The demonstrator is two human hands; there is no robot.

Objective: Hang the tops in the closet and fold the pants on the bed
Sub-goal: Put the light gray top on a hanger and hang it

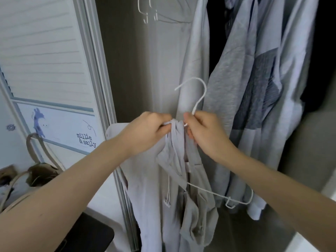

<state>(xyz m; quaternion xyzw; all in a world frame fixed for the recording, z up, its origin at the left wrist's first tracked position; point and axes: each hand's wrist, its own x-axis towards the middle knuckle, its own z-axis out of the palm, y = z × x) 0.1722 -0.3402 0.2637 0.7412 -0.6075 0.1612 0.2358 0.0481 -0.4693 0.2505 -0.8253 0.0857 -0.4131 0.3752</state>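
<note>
Only one readable text is showing: "millie & sally" (pixel 86 140), printed in dark typewriter-style letters, tilted, on two lines, on the white lower panel of the closet door (pixel 72 124) at left. A thin curly line is looping above it, and a blue animal-like drawing (pixel 38 122) is sitting on the same panel further left. No other labels, brands or numbers are showing legibly.

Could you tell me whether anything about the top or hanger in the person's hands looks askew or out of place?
Yes. The grey top is bunched at the neck of the white hanger, pinched there by the left hand and right hand. The hanger tilts, one bare shoulder sticking out lower right instead of spreading the fabric.
</note>
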